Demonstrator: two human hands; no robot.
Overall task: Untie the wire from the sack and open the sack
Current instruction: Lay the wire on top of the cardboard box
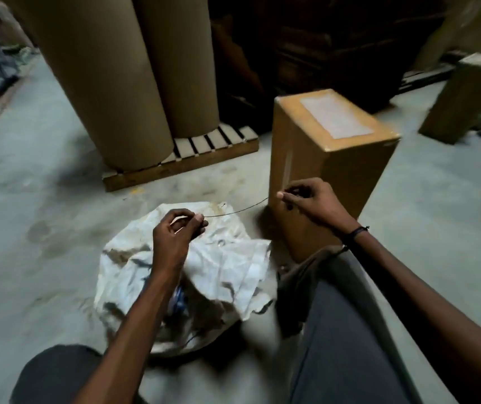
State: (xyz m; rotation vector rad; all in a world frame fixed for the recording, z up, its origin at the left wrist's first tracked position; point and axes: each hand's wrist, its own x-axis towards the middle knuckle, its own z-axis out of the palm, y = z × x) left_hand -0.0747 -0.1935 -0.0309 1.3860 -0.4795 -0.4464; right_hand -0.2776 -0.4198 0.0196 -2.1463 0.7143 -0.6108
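Observation:
A crumpled white sack lies on the concrete floor between my knees. A thin dark wire stretches in the air above the sack's far edge, clear of the cloth. My left hand pinches one end of the wire over the sack. My right hand pinches the other end, held in front of a cardboard box. The sack's mouth looks loose and rumpled, and something blue shows under my left forearm.
A tall cardboard box stands right of the sack. Two large brown paper rolls stand on a wooden pallet behind. Another box is at the far right. My knees fill the lower edge.

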